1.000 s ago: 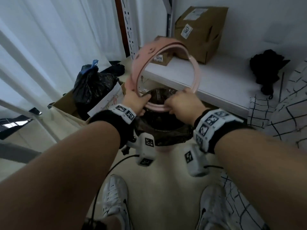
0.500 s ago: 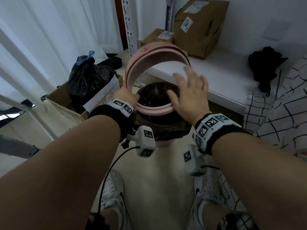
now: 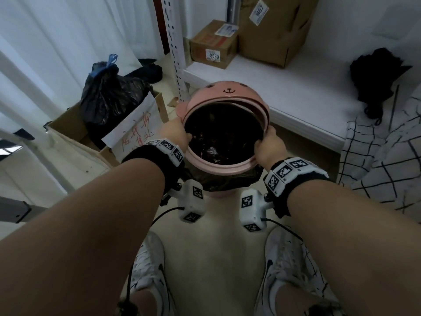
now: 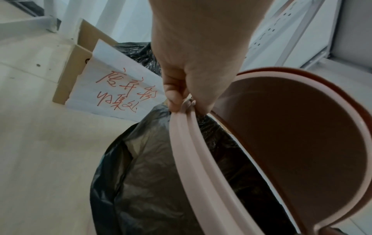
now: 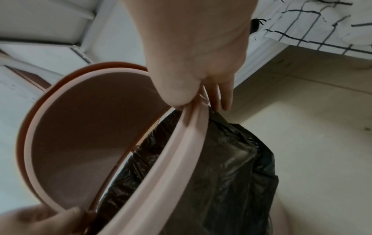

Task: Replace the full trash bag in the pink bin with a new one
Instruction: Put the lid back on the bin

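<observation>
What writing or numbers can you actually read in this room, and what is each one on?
"8090": white sticker on the small cardboard box on the shelf.
"1467": white label on the big cardboard box behind it.
Red handwritten characters on the white paper stuck on the floor box: visible, but I cannot read them reliably.
Address label on top of the small box: too blurred to read.
The pink lid carries only a drawn smiley, no words.

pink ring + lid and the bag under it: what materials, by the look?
Pink ring: looks like moulded plastic, matte and smooth, with stepped ridges; rigid in the left hand and right hand.
Lid: likely the same plastic, printed face.
Black bag: thin glossy plastic film, crinkled, with highlights.
</observation>
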`<action>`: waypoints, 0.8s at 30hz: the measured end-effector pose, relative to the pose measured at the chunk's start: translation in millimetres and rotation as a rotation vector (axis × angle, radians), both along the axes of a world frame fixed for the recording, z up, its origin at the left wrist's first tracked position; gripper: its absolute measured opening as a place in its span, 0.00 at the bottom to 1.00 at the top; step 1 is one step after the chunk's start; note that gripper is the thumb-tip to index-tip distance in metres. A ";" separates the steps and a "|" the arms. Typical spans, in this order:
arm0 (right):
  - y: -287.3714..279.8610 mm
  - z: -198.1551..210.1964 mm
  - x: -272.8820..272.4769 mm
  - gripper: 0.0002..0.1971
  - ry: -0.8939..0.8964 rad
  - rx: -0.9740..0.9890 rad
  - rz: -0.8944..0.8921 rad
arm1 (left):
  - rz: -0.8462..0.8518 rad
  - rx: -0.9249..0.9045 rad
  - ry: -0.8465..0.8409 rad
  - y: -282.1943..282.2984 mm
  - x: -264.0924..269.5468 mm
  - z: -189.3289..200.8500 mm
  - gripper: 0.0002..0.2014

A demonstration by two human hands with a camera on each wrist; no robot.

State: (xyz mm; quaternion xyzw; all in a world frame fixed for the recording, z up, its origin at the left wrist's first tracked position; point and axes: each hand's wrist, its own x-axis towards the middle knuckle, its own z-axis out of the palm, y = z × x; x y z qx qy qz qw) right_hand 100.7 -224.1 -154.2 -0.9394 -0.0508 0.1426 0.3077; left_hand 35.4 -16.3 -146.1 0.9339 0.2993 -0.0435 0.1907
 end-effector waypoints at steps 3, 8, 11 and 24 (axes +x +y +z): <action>2.7 -4.0 6.5 0.19 0.036 0.020 0.029 | -0.012 -0.009 -0.022 6.2 3.5 -5.1 0.16; 4.5 -11.3 13.2 0.18 0.039 0.004 0.106 | -0.031 -0.041 -0.061 17.0 4.7 -6.1 0.17; 3.7 -14.9 13.1 0.19 0.055 0.012 0.110 | -0.033 -0.091 -0.095 17.2 -2.0 -8.6 0.17; 4.7 -27.7 7.5 0.31 0.022 -0.065 0.237 | -0.033 -0.274 -0.312 4.2 -35.5 -31.1 0.24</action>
